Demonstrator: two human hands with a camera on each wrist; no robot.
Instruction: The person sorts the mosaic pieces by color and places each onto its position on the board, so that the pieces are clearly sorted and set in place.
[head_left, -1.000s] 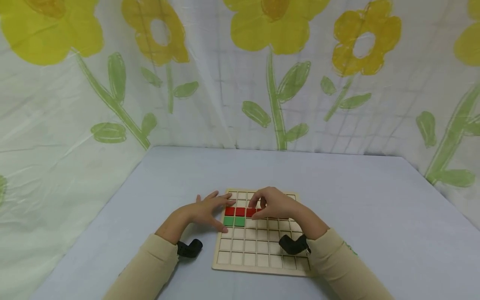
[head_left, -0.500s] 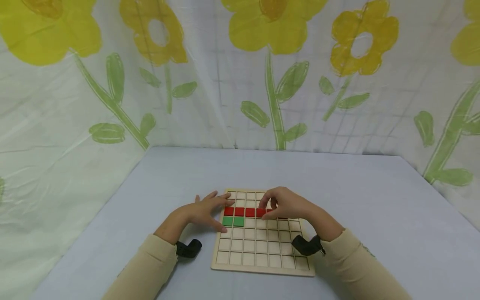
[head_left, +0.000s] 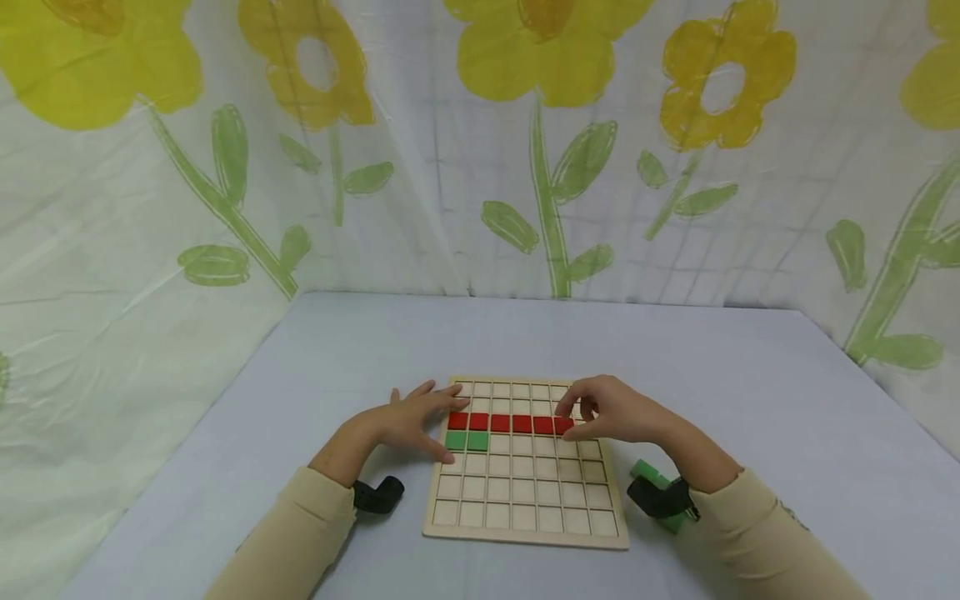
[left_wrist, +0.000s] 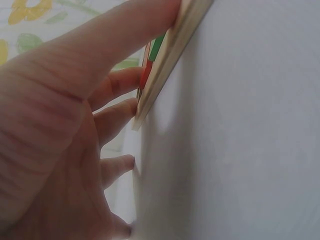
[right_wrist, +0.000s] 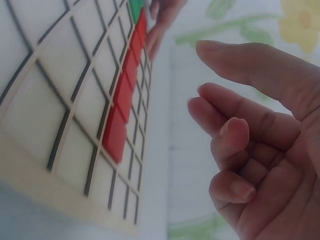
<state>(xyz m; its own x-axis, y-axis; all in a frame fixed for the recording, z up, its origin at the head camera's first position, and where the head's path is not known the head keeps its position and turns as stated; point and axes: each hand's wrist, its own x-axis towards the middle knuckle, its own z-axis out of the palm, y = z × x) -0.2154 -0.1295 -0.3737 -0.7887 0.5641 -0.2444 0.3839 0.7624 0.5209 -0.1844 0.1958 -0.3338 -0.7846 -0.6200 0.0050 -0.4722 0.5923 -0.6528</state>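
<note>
A square wooden grid board (head_left: 522,518) lies flat on the table. Several red square tiles (head_left: 501,423) form a row across its cells, with two green tiles (head_left: 456,441) in the row below, at the left. My left hand (head_left: 408,423) is spread over the board's left edge; in the left wrist view the thumb and two fingertips are at that edge. Near the right end of the red row is my right hand (head_left: 618,410), thumb and index finger apart. The right wrist view shows nothing between these fingers (right_wrist: 235,57), beside the red tiles (right_wrist: 116,130).
Green pieces (head_left: 651,473) lie on the table right of the board, partly hidden by the right wrist's black camera (head_left: 660,497). Another black camera (head_left: 378,496) is on the left wrist. A curtain with painted flowers (head_left: 420,208) hangs behind the table.
My right hand has moved rightward along the red row, so more red tiles show. The green pieces beside the board have come into view. My left hand has stayed in place.
</note>
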